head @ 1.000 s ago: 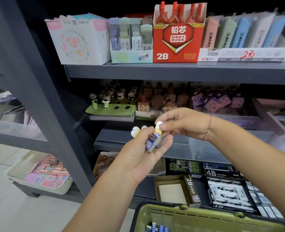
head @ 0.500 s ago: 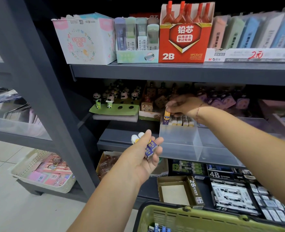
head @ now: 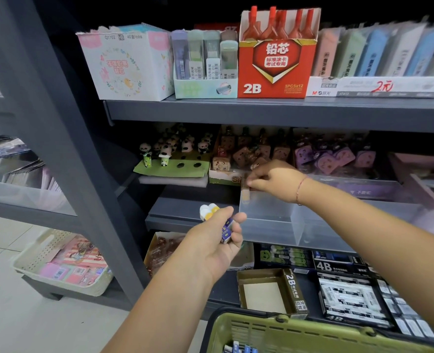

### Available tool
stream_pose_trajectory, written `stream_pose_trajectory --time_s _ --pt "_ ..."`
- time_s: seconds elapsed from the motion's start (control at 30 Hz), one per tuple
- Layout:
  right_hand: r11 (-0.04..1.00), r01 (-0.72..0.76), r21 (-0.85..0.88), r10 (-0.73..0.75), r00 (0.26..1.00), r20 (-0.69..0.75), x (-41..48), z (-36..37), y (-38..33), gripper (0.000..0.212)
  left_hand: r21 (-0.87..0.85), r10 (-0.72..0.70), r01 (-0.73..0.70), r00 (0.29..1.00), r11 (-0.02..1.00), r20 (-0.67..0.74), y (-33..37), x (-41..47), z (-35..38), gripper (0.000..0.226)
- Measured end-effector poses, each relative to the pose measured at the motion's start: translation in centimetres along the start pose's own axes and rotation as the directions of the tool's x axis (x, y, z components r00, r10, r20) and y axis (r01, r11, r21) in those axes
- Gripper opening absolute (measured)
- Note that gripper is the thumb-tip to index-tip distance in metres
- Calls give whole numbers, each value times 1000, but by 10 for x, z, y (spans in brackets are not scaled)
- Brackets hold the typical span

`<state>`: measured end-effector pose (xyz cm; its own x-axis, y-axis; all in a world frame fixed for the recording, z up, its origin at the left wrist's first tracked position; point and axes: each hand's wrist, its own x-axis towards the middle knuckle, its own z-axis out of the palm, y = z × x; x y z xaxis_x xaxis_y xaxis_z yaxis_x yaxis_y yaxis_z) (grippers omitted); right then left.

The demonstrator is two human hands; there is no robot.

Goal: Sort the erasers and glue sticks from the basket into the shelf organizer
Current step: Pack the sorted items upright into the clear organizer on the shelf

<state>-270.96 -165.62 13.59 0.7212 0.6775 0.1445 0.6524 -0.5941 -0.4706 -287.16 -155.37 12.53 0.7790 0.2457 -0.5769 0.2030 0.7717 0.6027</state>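
My left hand (head: 217, 242) grips a small bunch of glue sticks (head: 209, 210) with white and yellow caps and blue-white bodies, in front of the shelf. My right hand (head: 274, 179) reaches over the back left corner of the clear shelf organizer (head: 269, 220). Its fingertips pinch the top of a glue stick (head: 246, 197), which shows only as a blur through the frosted wall. The green basket (head: 312, 332) sits at the bottom edge, with several blue-white items (head: 238, 349) inside.
Panda figures (head: 165, 154) and brown and purple erasers stand behind the organizer. A red 2B lead box (head: 272, 59) is on the shelf above. Below lie an open 2B carton (head: 269, 291) and 4B boxes (head: 338, 266). A cream basket (head: 63, 263) sits low left.
My right hand took one glue stick from the bunch in my left hand and carried it to the organizer's back left corner. My left hand dropped slightly and keeps its bunch.
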Motion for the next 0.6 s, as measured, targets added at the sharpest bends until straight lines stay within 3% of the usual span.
stream_pose_trajectory --time_s 0.1,0.2,0.27,0.33,0.37,0.5,0.6 --pt "994 -22 -111 35 992 118 -6 -1 -7 29 28 2 -3 999 1000 32 -1 -1 0 9" --pt "992 -4 -126 13 998 69 -10 -2 -12 33 84 16 -23 997 996 82 -2 -2 0 11" --pt "998 1 62 -2 1000 22 -14 -6 -18 32 126 36 -47 995 991 92 -3 -2 -1 13" --pt "933 -32 360 -6 994 105 -20 -10 -29 32 162 52 -66 995 985 90 -3 -2 -2 12" --pt "903 -45 426 -28 986 163 -24 -11 -35 32 178 59 -75 994 981 89 -3 -2 -3 12" --pt "854 -22 519 -116 966 232 -27 -12 -42 11 193 71 -86 994 977 86 -3 -3 -1 13" --pt "756 -83 649 44 996 77 -17 -24 -28 2 137 74 -85 994 987 78 -1 -2 0 18"
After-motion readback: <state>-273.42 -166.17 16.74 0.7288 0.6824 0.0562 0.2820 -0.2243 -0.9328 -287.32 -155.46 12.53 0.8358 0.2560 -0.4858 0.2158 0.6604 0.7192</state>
